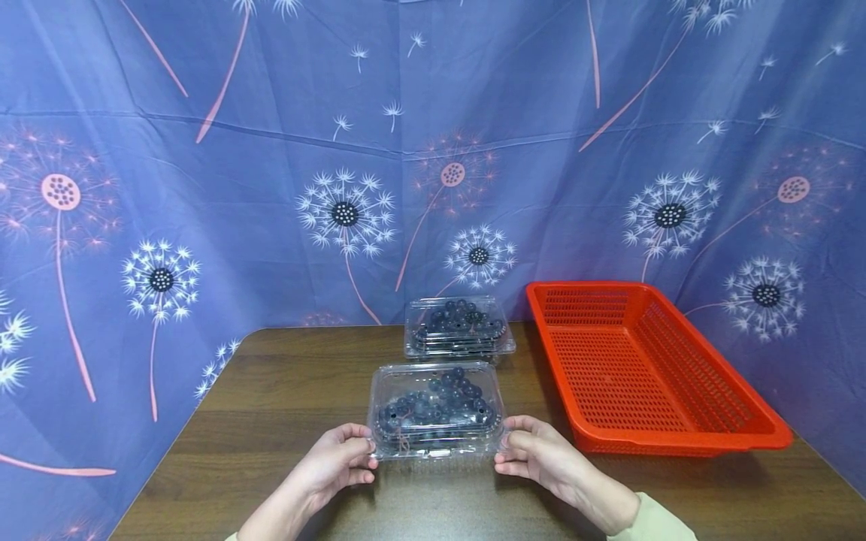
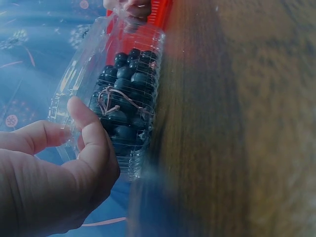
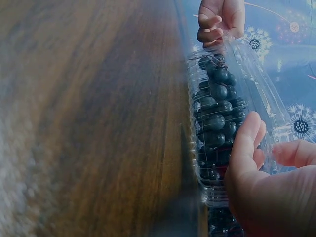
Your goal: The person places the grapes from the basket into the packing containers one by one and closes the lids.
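A clear plastic clamshell box (image 1: 438, 409) holds dark grapes (image 2: 123, 94) on thin stems, heaped inside. My left hand (image 1: 341, 457) pinches its front left corner at the rim between thumb and fingers. At the front right corner, my right hand (image 1: 541, 457) grips the rim the same way. Both wrist views show the box low over the wooden table (image 3: 98, 123), its transparent lid (image 2: 74, 74) above the fruit. Behind it, another clear box of dark grapes (image 1: 460, 327) stands by the back edge of the table.
To the right sits a red plastic basket (image 1: 609, 376) with perforated walls and floor, nothing inside it. A blue cloth (image 1: 271, 225) with dandelion prints hangs behind and along the sides of the table. Bare wood lies left of the boxes.
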`<action>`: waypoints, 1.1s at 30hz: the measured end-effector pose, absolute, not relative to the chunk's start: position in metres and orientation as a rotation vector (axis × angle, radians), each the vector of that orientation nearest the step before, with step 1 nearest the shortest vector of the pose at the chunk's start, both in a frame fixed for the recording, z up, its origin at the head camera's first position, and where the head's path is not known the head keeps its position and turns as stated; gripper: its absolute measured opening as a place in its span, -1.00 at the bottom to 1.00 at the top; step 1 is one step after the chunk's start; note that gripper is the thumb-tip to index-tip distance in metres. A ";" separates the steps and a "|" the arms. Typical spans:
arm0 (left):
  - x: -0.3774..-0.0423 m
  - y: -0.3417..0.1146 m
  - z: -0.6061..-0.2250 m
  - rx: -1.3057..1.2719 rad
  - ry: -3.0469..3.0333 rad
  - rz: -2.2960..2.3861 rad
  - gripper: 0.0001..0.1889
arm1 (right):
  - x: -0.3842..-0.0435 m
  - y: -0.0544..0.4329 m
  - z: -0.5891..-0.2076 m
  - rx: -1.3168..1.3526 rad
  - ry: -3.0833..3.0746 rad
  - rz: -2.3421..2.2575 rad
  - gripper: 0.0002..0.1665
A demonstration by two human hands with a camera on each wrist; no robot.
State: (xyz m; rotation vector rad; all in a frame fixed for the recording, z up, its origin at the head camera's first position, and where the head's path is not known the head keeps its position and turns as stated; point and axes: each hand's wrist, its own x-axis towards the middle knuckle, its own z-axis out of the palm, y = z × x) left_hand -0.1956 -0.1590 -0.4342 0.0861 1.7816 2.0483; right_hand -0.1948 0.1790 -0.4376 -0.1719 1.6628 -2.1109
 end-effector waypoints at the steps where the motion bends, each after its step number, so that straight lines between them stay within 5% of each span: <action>1: -0.195 -0.159 -0.434 0.083 1.783 2.047 -0.68 | -0.195 0.179 -0.437 -0.174 1.662 -2.113 -0.51; 33: -0.197 -0.155 -0.439 0.082 1.860 2.105 -0.65 | -0.195 0.177 -0.436 -0.167 1.725 -2.145 -0.50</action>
